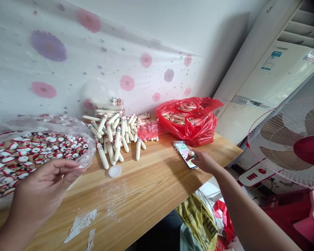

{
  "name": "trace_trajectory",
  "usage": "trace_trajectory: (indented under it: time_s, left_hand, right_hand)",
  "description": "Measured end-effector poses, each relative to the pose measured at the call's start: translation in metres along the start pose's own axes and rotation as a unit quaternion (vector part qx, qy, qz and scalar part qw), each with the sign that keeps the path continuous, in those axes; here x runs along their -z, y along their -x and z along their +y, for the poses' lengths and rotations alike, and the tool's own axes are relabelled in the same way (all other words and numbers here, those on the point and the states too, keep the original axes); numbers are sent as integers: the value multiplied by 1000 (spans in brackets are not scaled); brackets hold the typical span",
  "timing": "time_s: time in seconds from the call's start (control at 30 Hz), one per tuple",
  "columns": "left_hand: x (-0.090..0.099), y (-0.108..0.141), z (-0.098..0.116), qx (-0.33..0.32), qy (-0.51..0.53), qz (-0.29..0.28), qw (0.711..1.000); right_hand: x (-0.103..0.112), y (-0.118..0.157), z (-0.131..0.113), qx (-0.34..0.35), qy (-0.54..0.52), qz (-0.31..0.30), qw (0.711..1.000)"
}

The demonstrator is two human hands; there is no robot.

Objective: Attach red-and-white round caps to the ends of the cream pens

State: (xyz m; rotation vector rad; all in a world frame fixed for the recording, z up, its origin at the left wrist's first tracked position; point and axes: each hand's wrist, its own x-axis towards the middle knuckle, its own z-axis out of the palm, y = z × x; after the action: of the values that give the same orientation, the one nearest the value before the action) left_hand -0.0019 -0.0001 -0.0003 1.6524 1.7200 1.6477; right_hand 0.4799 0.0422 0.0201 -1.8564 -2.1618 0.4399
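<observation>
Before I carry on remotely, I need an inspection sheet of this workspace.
Surface: wooden table, pale marks near the front.
Job's things: cream pens piled centrally; more in the red bag; red-and-white pieces in the clear bag.
Clutter: translucent disc, torn plastic scraps.
Left hand: before the clear bag, fingers pinched; any held item unclear.
Right hand: at the phone, apparently holding a pen-like piece.
Cables: thin cords below table edge.
Surroundings: fan, tall white appliance; floral sheet behind.
</observation>
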Motion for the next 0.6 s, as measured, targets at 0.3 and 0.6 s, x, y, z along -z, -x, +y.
trace_trajectory:
  time_s: [0.3, 0.6]
  left_hand:
    - [-4, 0, 7, 28, 62, -25, 997]
    - [-5, 2, 1, 28, 33, -11, 999]
  right_hand:
    - [9, 14, 31, -75, 14, 85, 994]
    - [4, 18, 28, -68, -15, 75, 995]
